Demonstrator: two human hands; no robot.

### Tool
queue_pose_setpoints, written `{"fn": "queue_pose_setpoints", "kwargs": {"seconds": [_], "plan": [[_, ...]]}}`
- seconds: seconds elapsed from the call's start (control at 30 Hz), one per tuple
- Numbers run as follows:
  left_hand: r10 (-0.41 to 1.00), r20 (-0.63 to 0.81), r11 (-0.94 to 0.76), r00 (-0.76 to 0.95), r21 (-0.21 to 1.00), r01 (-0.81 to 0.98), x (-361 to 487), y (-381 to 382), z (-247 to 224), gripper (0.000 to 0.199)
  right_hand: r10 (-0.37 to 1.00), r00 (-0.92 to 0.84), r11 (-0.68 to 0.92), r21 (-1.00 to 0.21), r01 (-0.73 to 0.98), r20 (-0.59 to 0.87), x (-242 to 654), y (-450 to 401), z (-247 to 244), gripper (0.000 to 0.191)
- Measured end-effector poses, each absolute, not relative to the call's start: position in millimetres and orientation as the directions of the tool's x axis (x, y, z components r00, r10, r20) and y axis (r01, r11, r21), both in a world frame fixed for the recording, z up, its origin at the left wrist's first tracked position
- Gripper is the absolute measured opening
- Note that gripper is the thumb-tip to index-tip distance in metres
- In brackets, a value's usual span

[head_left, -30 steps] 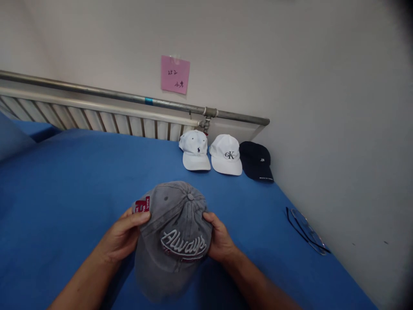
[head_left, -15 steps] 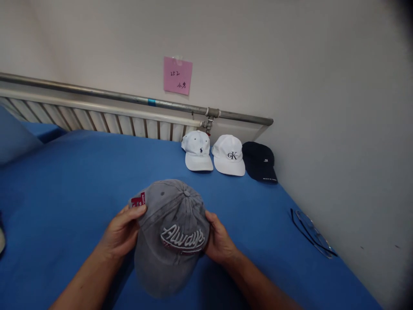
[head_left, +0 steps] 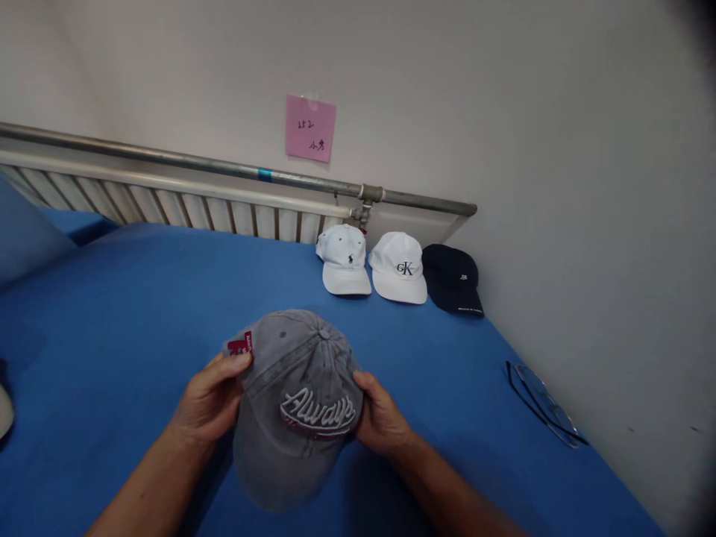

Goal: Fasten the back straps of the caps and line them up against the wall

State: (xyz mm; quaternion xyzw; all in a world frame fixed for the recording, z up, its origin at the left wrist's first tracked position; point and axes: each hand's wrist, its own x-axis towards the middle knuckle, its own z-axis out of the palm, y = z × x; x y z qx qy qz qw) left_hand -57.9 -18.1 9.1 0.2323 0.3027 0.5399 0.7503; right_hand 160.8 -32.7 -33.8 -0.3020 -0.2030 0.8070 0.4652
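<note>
Head view, left to right. At the left edge, a pale object [head_left: 5,412] is cut off by the frame, too little showing to identify. The left hand [head_left: 209,403] is closed on the side of the grey cap [head_left: 302,388], thumb on top beside a red label, other fingers largely hidden. The cap sits between the hands, its brim toward the wearer; whether it touches the blue cover [head_left: 139,298] cannot be told. Beyond stands a white cap with a small emblem [head_left: 345,262]. The right hand [head_left: 383,418] grips the grey cap's opposite side, thumb at the crown. A lettered white cap [head_left: 398,268] and a dark cap [head_left: 453,280] complete an orderly row of three, apparently finished; the grey cap, apart from them, appears still being handled. Glasses [head_left: 545,406] lie at far right.
</note>
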Motion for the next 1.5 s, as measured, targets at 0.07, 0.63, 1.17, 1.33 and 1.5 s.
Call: {"fn": "queue_pose_setpoints", "kwargs": {"seconds": [0.07, 0.63, 1.17, 1.33, 1.5], "plan": [[0.951, -0.195, 0.309, 0.241, 0.673, -0.672, -57.5, -18.2, 10.6, 0.026, 0.874, -0.39, -0.482, -0.611, -0.628, -0.289, 161.2, -32.5, -34.5, 0.041], [0.953, -0.216, 0.302, 0.211, 0.658, -0.69, -54.8, -15.9, 9.9, 0.015, 0.887, -0.345, -0.46, -0.63, -0.625, -0.307, 157.1, -31.2, -34.7, 0.039], [0.945, -0.224, 0.328, 0.24, 0.672, -0.664, -53.7, -21.2, 14.9, 0.015, 0.884, -0.367, -0.464, -0.643, -0.609, -0.291, 157.3, -31.8, -34.8, 0.037], [0.947, -0.255, 0.315, 0.193, 0.642, -0.699, -53.6, -18.8, 12.6, 0.023, 0.89, -0.347, -0.454, -0.642, -0.617, -0.296, 156.7, -31.1, -35.5, 0.037], [0.942, -0.277, 0.329, 0.192, 0.637, -0.697, -53.9, -16.6, 11.1, 0.028, 0.886, -0.345, -0.462, -0.644, -0.609, -0.309, 156.3, -30.9, -37.1, 0.038]]}}
